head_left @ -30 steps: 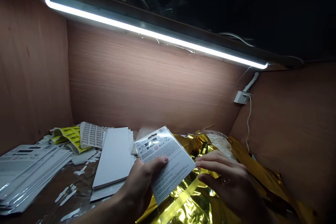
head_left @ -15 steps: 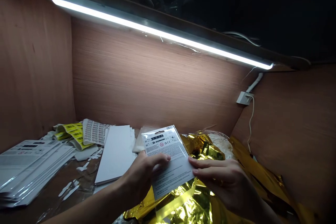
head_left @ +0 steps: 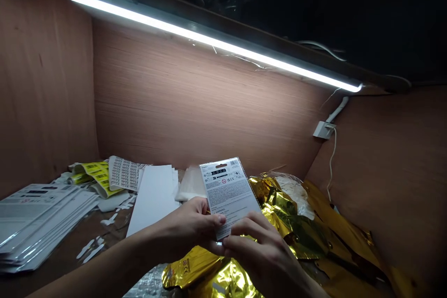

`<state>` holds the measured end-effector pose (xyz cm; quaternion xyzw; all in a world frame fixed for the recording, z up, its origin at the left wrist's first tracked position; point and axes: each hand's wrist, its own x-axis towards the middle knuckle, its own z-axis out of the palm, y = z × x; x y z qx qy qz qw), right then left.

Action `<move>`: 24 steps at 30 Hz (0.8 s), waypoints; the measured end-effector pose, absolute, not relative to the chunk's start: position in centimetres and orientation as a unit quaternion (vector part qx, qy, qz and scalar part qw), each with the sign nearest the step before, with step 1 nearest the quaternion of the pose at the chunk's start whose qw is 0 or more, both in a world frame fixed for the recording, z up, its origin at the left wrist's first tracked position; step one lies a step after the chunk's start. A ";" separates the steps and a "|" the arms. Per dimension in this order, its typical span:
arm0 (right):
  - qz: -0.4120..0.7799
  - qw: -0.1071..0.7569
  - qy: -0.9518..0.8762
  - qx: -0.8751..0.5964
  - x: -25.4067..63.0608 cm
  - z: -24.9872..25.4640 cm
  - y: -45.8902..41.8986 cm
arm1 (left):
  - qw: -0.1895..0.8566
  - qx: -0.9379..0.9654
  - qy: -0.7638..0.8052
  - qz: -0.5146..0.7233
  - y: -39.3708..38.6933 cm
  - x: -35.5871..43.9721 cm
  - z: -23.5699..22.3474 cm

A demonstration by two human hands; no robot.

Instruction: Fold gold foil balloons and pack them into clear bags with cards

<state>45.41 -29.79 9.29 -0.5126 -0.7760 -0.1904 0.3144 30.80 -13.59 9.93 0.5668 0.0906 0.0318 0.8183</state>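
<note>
A printed card pack [head_left: 228, 191] with a hang slot, a barcode and small text faces me, upright and slightly tilted, with a clear glossy edge. My left hand [head_left: 195, 223] grips its lower left side, thumb across the front. At the lower right corner, the curled fingers of my right hand [head_left: 261, 247] pinch the bottom edge and cover part of the text. Below both hands lie shiny gold foil pouches [head_left: 199, 265].
Similar card packs [head_left: 45, 223] are stacked at the left. White cards [head_left: 153, 195] lie beside yellow label sheets [head_left: 96, 174] and a white label sheet [head_left: 125, 172]. Gold foil [head_left: 342, 228] spreads to the right. Wooden panels [head_left: 195, 107] enclose the space under a tube light [head_left: 209, 39].
The card pack has shifted up and to the right and turned more upright. My right hand has moved left from its right edge to its bottom edge.
</note>
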 end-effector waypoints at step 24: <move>-0.254 0.267 -0.783 -0.501 44.8 5.5 -28.8 | 0.854 0.496 0.158 0.004 -14.2 31.4 9.6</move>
